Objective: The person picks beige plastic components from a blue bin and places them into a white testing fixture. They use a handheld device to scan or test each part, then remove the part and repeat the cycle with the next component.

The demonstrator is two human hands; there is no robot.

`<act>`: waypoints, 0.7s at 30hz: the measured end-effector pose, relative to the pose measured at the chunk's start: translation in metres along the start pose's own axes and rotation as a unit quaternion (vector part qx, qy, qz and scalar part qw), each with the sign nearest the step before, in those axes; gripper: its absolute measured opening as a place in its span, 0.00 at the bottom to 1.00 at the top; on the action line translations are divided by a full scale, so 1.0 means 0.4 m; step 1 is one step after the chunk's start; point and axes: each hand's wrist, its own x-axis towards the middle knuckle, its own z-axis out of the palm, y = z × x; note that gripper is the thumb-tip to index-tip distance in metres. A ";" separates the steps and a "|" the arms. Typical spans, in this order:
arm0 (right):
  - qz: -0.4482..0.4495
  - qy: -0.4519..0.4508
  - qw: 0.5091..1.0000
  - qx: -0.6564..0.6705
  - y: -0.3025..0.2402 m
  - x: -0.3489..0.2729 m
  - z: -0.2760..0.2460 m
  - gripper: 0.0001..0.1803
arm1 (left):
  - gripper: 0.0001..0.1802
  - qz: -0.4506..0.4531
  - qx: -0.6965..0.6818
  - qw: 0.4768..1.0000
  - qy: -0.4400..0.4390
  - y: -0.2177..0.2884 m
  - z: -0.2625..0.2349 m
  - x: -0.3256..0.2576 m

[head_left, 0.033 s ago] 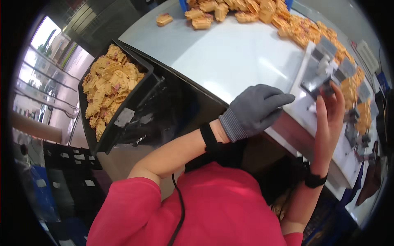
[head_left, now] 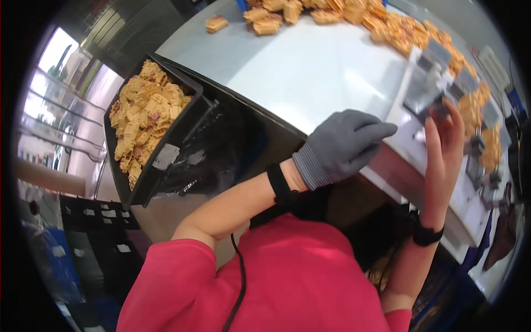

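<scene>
My left hand [head_left: 347, 145], in a grey knitted glove, hovers at the near edge of a white fixture board [head_left: 399, 145]. Its index finger points right and the other fingers curl under; whatever lies inside them is hidden. My bare right hand [head_left: 444, 146] reaches up over the board, thumb and fingertips closed around a dark grey block [head_left: 435, 109] on the fixture. Clear and grey blocks [head_left: 463, 83] and small metal clamps [head_left: 477, 145] line the board beyond my fingers.
Tan moulded plastic parts [head_left: 395, 30] are heaped along the far side of the white table [head_left: 310, 72], some in a blue bin [head_left: 242, 5]. A black crate [head_left: 166, 145] full of similar parts [head_left: 145, 113] stands at the left. A single part [head_left: 216, 24] lies apart.
The whole view has shifted slightly, with the table and parts a little higher. Both hands keep nearly the same pose and place.
</scene>
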 end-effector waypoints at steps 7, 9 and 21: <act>-0.035 -0.019 0.999 -0.015 0.011 -0.002 -0.002 0.24 | 0.25 0.008 0.026 1.000 -0.012 0.070 0.005 -0.041; -0.053 -0.018 0.997 -0.049 0.007 -0.005 0.004 0.24 | 0.25 -0.021 0.031 0.999 -0.007 0.077 0.006 -0.059; -0.024 -0.022 0.999 -0.032 0.049 -0.005 -0.016 0.25 | 0.21 -0.007 0.032 0.996 0.088 0.068 0.000 -0.086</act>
